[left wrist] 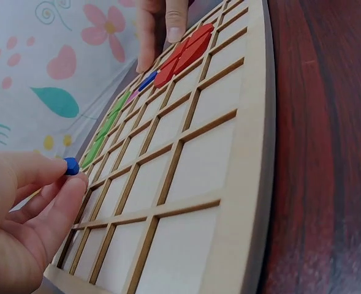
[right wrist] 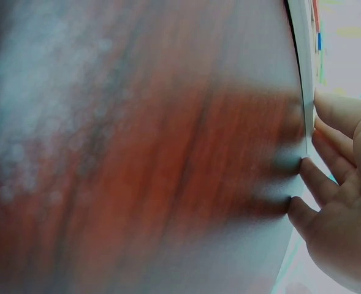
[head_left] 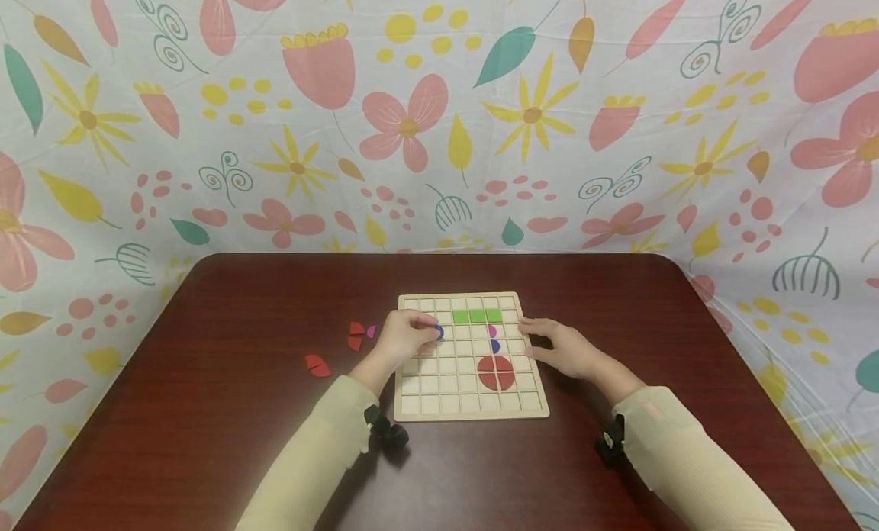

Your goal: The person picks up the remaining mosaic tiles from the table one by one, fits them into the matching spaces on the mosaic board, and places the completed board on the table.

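Note:
Over the upper left part of a wooden grid board (head_left: 471, 418), my left hand (head_left: 404, 339) pinches a small blue piece (left wrist: 72, 165) between thumb and fingertips. The hand hides some of the squares under it. My right hand (head_left: 566, 350) rests its fingertips against the board's right edge, fingers only loosely bent. Set in the grid are a row of green squares (head_left: 477, 316), a pink half-round piece (head_left: 491, 330), a blue half-round piece (head_left: 495, 346) and red quarter pieces (head_left: 504, 364) forming a circle.
Left of the board, loose red pieces (head_left: 317, 365) and a purple half-round piece (head_left: 371, 332) lie on the dark wooden table (head_left: 226, 409). A flower-patterned cloth (head_left: 405, 119) hangs behind the table's far edge.

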The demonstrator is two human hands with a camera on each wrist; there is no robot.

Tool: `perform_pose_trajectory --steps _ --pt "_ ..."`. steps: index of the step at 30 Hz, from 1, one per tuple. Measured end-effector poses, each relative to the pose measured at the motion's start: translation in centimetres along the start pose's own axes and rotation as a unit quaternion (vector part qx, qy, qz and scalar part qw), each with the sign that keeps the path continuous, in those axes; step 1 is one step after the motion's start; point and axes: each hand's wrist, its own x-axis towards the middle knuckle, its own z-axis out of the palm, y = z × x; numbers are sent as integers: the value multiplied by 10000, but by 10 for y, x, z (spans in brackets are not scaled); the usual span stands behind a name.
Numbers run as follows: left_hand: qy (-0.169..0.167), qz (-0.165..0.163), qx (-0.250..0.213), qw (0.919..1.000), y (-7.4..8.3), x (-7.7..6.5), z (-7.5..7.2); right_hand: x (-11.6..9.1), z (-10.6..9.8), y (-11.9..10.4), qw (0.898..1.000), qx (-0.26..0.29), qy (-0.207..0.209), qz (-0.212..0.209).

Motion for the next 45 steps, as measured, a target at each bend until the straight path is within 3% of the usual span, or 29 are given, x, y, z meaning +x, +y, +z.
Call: perform_pose_trajectory --steps 10,19,27,37,45 --pt "91 -53 180 9998 3 1 8 2 0 -1 10000 -54 -20 33" --pt "208 48 732 9971 6 6 17 1 0 -2 9999 -100 -16 -2" --pt "440 234 1402 9889 8 9 24 1 0 -1 10000 -66 8 6" --pt "442 297 1620 9854 11 9 28 2 0 -1 10000 -85 17 -37" --pt "505 552 2103 9748 10 10 31 2 0 0 9999 -95 33 -80"
